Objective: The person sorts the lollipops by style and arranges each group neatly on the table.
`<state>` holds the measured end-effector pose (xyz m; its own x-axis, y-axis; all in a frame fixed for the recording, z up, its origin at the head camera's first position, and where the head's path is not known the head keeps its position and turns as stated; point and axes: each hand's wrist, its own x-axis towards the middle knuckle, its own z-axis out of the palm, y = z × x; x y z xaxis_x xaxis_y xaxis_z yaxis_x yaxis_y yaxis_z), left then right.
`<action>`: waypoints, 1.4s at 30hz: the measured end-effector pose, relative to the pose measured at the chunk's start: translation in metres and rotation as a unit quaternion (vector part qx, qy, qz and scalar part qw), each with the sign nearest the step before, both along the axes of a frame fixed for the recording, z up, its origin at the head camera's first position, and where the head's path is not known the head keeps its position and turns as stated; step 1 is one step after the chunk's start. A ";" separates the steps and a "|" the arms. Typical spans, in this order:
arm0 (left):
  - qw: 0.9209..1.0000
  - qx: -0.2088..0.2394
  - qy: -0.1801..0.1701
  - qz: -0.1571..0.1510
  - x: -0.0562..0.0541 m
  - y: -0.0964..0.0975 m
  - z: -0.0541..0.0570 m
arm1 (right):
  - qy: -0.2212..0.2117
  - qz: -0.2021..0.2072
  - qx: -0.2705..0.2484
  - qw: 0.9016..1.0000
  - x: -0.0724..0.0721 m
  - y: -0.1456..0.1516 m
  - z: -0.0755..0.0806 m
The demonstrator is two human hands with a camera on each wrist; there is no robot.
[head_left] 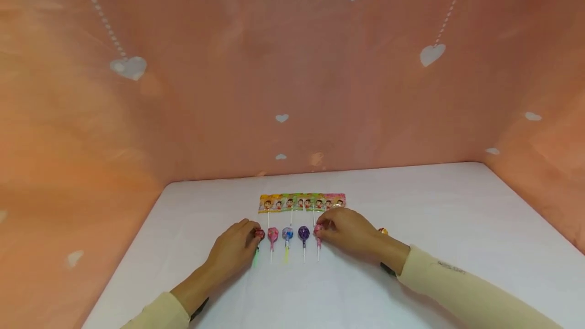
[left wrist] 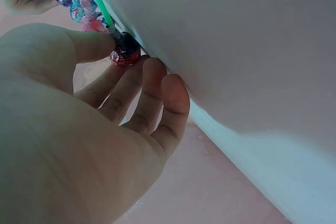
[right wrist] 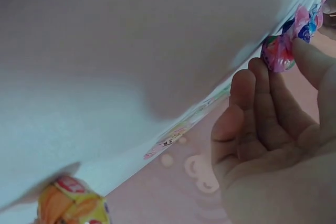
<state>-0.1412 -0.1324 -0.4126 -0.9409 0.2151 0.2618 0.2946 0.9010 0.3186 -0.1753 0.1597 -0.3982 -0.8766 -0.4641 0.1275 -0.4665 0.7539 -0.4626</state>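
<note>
At the left end of a row of lollipops, my left hand (head_left: 232, 249) pinches a dark red lollipop (left wrist: 126, 56) by its wrapped head. Its green stick (left wrist: 100, 1) points toward the near side of the table. My right hand (head_left: 354, 232) holds the pink lollipop (right wrist: 278, 56) at the row's right end between thumb and fingers. Between the hands lie a pink lollipop (head_left: 272, 234), a blue one (head_left: 287, 233) with a yellow stick, and a purple one (head_left: 303, 232), side by side with sticks toward me.
Behind the row, several flat candy packets (head_left: 267, 204) with printed cartoon figures lie side by side, some with white sticks toward me. A yellow and orange lollipop (right wrist: 73, 203) lies right of my right hand, partly hidden by the wrist in the head view. White cloth (head_left: 292, 298) covers the table.
</note>
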 end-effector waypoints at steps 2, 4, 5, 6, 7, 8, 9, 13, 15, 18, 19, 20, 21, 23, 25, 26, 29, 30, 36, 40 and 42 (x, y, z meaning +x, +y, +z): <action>1.000 0.002 0.006 -0.007 -0.002 0.001 0.000 | -0.001 -0.011 -0.001 1.000 0.000 0.002 0.000; 1.000 0.005 0.008 -0.011 -0.003 0.002 -0.001 | -0.001 -0.015 0.001 1.000 0.000 0.003 0.000; 1.000 0.006 0.007 -0.011 -0.003 0.002 -0.001 | 0.000 -0.015 0.001 1.000 0.000 0.003 0.001; 1.000 0.006 0.006 -0.009 -0.003 0.002 -0.001 | 0.001 -0.013 0.003 1.000 0.000 0.003 0.000; 1.000 0.006 0.005 -0.007 -0.002 0.001 -0.001 | 0.004 -0.009 0.005 1.000 -0.001 0.003 0.000; 1.000 0.005 0.005 -0.005 -0.002 0.000 -0.001 | 0.005 -0.008 0.007 1.000 -0.001 0.002 0.000; 1.000 0.004 0.004 -0.004 -0.001 0.000 -0.002 | 0.005 -0.008 0.009 1.000 -0.001 0.002 -0.001; 1.000 0.001 0.008 -0.006 -0.001 -0.001 -0.001 | 0.006 -0.010 0.007 1.000 -0.001 0.000 0.000; 1.000 0.001 0.008 -0.007 -0.002 0.000 -0.001 | 0.006 -0.012 0.007 1.000 -0.001 0.001 0.000; 1.000 0.001 0.001 -0.004 -0.001 0.000 0.000 | 0.005 -0.008 0.008 1.000 -0.002 0.002 -0.001; 1.000 0.001 -0.002 -0.002 -0.001 -0.001 0.000 | 0.006 -0.006 0.009 1.000 -0.002 0.002 -0.001; 1.000 0.000 -0.004 -0.001 0.000 -0.001 0.000 | 0.009 -0.005 0.010 1.000 -0.002 0.003 -0.001; 1.000 0.000 -0.006 -0.001 0.000 0.000 0.000 | 0.011 -0.004 0.010 1.000 -0.003 0.004 -0.001; 1.000 0.001 -0.009 0.001 0.000 0.000 0.000 | 0.016 -0.004 0.010 1.000 -0.003 0.006 0.000; 1.000 0.001 -0.012 0.004 0.000 0.000 0.000 | 0.016 -0.012 0.009 1.000 -0.002 0.009 0.001; 1.000 0.001 -0.012 0.005 0.000 0.000 0.001 | 0.014 -0.017 0.008 1.000 -0.001 0.011 0.002; 1.000 0.002 -0.012 0.011 0.001 -0.002 0.000 | 0.008 -0.026 0.008 1.000 0.000 0.019 0.002; 1.000 0.001 -0.011 0.011 0.001 -0.003 0.000 | 0.009 -0.027 0.008 1.000 0.001 0.023 0.001; 1.000 -0.001 0.002 0.000 0.000 -0.002 0.000 | 0.046 -0.014 -0.004 0.999 0.006 0.058 0.001; 1.000 0.001 -0.002 -0.003 0.000 -0.001 0.000 | 0.085 0.015 -0.006 0.996 0.008 0.080 0.001; 1.000 -0.001 -0.004 -0.002 0.000 -0.001 0.000 | 0.108 0.030 -0.003 0.994 0.009 0.090 0.001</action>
<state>-0.1407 -0.1338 -0.4131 -0.9420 0.2188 0.2544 0.2954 0.9003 0.3198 -0.1667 0.2496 -0.3973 -0.7995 -0.5131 0.3124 -0.5990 0.7193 -0.3519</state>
